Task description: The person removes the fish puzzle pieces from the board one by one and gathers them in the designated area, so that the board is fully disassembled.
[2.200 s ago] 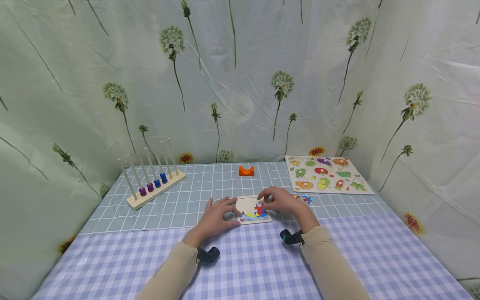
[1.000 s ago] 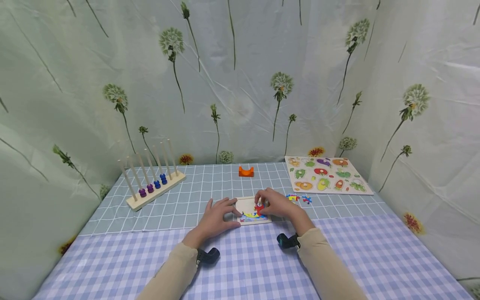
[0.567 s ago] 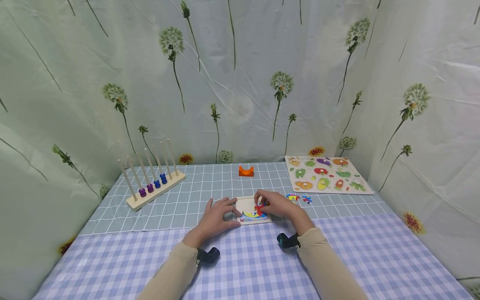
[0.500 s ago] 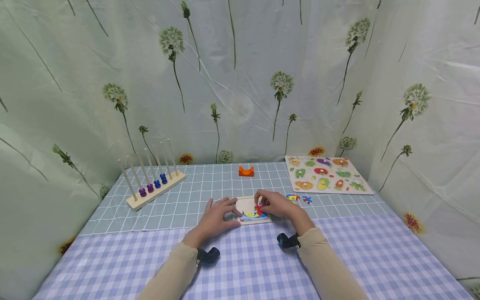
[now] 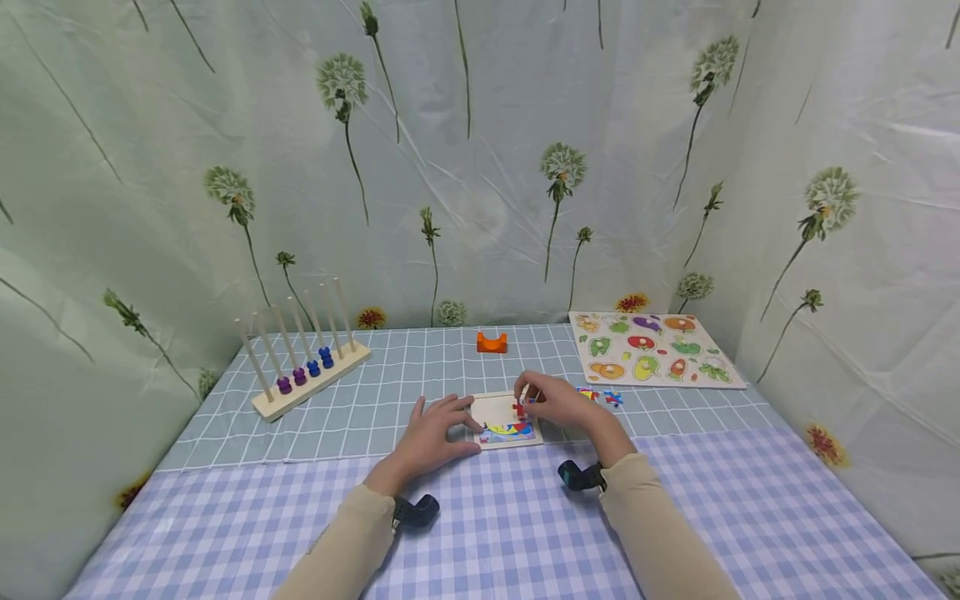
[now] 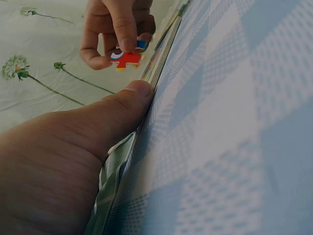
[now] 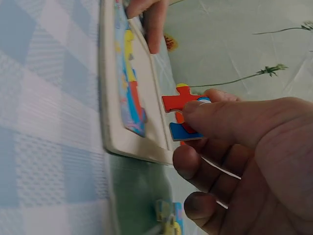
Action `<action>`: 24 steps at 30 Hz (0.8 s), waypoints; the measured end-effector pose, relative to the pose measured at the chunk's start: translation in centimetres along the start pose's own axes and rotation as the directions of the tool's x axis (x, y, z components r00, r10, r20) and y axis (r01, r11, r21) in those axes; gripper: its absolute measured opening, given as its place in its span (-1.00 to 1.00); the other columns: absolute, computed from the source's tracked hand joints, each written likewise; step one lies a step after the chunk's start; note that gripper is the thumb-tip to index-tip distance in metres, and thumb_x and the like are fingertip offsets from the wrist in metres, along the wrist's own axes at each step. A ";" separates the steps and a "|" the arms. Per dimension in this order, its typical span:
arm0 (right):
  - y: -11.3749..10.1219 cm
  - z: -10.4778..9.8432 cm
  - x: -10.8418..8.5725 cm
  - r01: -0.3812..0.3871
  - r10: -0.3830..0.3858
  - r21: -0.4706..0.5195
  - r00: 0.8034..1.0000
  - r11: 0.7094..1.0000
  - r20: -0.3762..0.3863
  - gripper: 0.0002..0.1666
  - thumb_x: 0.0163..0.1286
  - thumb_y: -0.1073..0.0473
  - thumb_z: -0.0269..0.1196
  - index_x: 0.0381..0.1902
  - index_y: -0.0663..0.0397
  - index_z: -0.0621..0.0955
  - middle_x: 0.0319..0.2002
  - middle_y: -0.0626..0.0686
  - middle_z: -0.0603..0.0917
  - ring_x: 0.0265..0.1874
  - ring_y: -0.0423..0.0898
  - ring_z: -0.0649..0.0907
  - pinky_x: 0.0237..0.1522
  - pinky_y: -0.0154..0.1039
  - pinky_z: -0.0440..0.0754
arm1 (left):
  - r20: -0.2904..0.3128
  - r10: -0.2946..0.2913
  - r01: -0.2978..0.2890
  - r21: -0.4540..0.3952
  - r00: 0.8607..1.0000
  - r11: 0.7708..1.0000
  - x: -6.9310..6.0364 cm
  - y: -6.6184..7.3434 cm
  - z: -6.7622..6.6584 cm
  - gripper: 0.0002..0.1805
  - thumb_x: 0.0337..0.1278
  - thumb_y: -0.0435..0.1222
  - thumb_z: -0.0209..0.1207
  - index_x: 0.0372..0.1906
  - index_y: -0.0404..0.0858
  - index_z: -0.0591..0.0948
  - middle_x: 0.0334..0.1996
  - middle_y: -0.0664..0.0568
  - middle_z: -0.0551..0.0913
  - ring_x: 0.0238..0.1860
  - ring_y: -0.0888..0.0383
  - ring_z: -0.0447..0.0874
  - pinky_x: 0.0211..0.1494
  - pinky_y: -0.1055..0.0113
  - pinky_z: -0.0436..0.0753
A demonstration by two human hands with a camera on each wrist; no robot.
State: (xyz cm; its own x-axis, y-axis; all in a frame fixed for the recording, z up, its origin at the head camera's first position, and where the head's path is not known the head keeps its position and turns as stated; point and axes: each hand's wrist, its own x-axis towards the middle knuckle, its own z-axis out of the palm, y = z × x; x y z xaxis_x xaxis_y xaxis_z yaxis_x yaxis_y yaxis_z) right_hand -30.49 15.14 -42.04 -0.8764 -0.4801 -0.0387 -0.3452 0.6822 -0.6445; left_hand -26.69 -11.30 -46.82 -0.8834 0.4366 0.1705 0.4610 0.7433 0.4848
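A small wooden puzzle tray [image 5: 492, 408] lies in front of me, with colourful pieces fitted along its near side. My left hand [image 5: 438, 433] rests at the tray's left end, fingers spread and fairly straight, the thumb against the near edge. Above the tray's right part, my right hand [image 5: 558, 402] pinches a red and blue jigsaw piece [image 7: 177, 102] between thumb and fingers. In the right wrist view the piece is lifted clear of the tray and tilted. The left wrist view shows this piece [image 6: 128, 59] beyond my left thumb.
Loose jigsaw pieces [image 5: 613, 398] lie right of the tray, partly behind the right hand. A vegetable peg puzzle board [image 5: 652, 350] is at back right. An orange arched block [image 5: 492, 342] stands at the back; a wooden peg rack with beads [image 5: 315, 379] stands at left.
My right hand has raised the jigsaw piece from the fitted pieces and moved slightly up and right. The left hand has stayed in place on the tray.
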 end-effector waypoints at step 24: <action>2.4 -5.6 -3.2 -0.108 0.110 0.036 0.993 0.993 -0.044 -0.85 0.41 0.21 0.26 -0.07 0.00 0.62 -0.22 0.06 0.64 -0.35 -0.06 0.56 -0.35 -0.26 0.56 | 0.004 0.001 -0.001 -0.002 1.000 1.000 -0.2 0.2 -0.2 -0.76 0.05 0.06 0.40 -0.17 0.18 0.72 0.46 0.12 0.42 0.55 -0.10 0.19 0.54 -0.41 -0.19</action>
State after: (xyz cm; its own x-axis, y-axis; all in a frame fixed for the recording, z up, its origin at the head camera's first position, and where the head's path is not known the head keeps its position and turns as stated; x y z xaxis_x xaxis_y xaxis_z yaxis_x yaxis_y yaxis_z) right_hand -30.41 21.39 -39.17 -0.9228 -0.3778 -0.0756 -0.2361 0.7096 -0.6639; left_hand -26.46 -11.36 -46.60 -0.8824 0.4394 0.1680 0.4619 0.7416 0.4864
